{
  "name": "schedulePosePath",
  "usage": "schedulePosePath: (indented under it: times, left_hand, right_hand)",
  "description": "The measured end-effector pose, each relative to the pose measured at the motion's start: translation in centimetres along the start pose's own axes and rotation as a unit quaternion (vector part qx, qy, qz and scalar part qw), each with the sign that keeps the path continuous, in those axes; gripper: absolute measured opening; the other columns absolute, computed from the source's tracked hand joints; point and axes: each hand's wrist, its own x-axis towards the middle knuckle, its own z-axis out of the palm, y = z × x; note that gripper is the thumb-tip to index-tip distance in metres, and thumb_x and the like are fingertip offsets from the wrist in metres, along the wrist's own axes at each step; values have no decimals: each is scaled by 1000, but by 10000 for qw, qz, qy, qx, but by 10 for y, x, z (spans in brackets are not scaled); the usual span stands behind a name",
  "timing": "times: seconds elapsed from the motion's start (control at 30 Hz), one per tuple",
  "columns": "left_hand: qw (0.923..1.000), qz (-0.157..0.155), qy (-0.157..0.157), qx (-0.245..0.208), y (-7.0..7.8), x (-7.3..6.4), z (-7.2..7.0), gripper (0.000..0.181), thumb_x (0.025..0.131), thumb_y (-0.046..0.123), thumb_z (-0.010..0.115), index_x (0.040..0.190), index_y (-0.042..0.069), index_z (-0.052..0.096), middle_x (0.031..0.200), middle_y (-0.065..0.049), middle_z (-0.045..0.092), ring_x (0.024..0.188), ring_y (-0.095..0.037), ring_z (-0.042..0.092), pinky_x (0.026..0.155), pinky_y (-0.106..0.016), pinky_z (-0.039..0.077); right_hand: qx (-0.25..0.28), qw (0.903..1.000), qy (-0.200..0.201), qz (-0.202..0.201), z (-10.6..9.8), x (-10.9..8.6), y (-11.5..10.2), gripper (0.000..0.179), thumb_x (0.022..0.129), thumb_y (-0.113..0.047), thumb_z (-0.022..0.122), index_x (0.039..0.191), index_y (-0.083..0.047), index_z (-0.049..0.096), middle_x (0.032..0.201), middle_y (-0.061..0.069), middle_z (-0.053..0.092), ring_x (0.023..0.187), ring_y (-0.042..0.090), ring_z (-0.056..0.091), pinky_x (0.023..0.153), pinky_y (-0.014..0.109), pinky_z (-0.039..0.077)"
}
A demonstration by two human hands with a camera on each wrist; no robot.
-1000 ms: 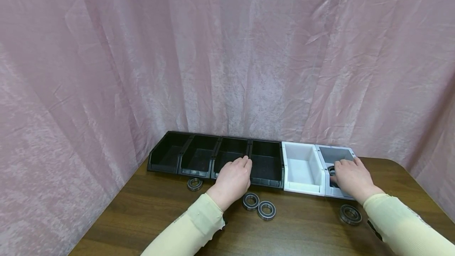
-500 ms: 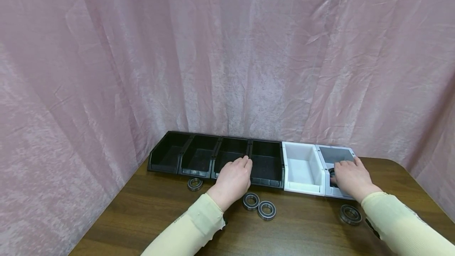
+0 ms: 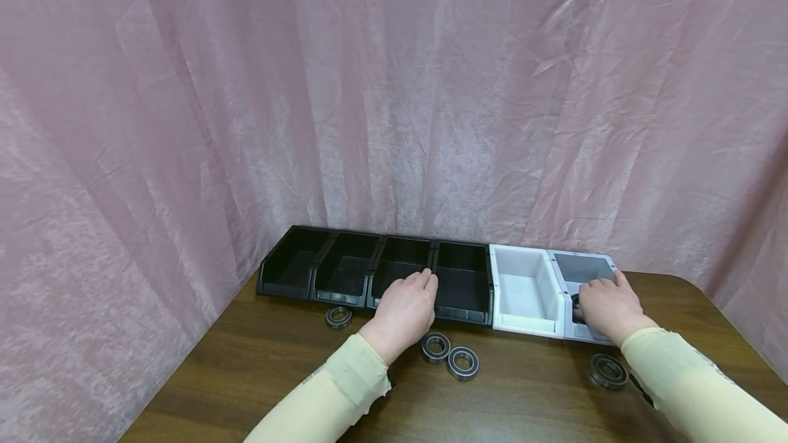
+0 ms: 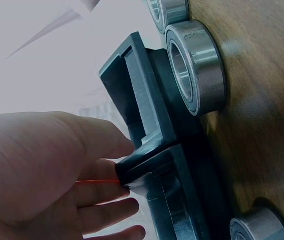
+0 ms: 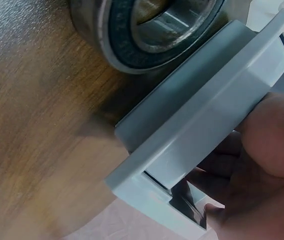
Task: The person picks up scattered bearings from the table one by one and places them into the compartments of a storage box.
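My left hand (image 3: 406, 310) reaches to the black bins; in the left wrist view its thumb and index finger pinch the adjoining rims of two black bins (image 4: 149, 95), the other fingers loosely extended. My right hand (image 3: 609, 303) reaches over the front of the grey bin (image 3: 585, 266) at the row's right end. Part of a dark ball bearing (image 3: 575, 301) shows inside that bin beside the thumb. The right fingertips are mostly hidden by the bin wall (image 5: 217, 115), so their hold on the bearing cannot be made out.
Two touching bearings (image 3: 463, 364) lie before the fourth black bin. One smaller bearing (image 3: 338, 318) sits farther left, and another bearing (image 3: 609, 371) lies in front of the grey bin near the right sleeve. A white bin (image 3: 526, 292) stands between the black and grey ones.
My right hand has shifted very slightly inside the grey bin, and less of the bearing there shows now. The left hand and the bearings on the table have stayed put.
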Motion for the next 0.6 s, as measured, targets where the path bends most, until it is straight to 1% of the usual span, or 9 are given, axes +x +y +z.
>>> schedulePosePath:
  times: [0.23,0.37,0.6]
  left_hand:
    - [10000,20,14,-17,0,0,0,49,102,28,78,144,5,70,150,-13,68,132,-25,70,106,-39,60]
    - [10000,15,12,-11,0,0,0,49,102,28,78,144,5,70,150,-14,68,132,-25,70,105,-39,60]
    - [10000,18,32,36,0,-1,-1,49,102,28,79,144,5,71,150,-13,69,131,-24,70,105,-39,60]
  right_hand:
    - [-76,9999,-153,-24,-2,0,-1,22,96,-18,83,94,3,75,93,19,73,98,44,70,115,79,35]
    - [-62,9998,-168,-68,-3,-1,0,19,96,-17,82,90,0,76,90,16,72,94,42,68,114,79,35]
    - [14,9997,-221,-49,-2,1,1,18,96,-16,83,91,0,78,90,16,72,95,42,67,116,80,32]
